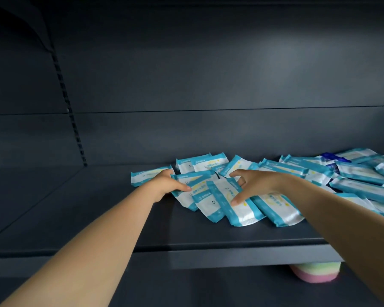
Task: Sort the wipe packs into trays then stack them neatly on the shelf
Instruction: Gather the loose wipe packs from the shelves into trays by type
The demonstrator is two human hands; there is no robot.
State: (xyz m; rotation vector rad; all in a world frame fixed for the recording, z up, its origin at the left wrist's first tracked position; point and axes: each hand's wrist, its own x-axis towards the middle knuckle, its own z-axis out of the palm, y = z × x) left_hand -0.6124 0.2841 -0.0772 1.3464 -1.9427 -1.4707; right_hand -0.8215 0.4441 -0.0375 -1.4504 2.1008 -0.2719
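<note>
Several white and teal wipe packs [237, 204] lie scattered and overlapping on a dark grey shelf [98, 209], spreading from the middle to the right edge. My left hand [164, 185] reaches in from the lower left and grips the left end of a pack [186, 197] at the near left of the pile, thumb on top. My right hand [251, 185] comes from the right with fingers spread, thumb pressing on a pack [222, 191] near the middle. One dark blue pack [329, 156] shows at the back right. No tray is in view.
The shelf's front lip [231, 255] runs across the lower frame. A pastel pink, yellow and green sponge-like object [315, 274] sits on the level below, at lower right. A slotted upright [73, 120] runs up the back panel at left.
</note>
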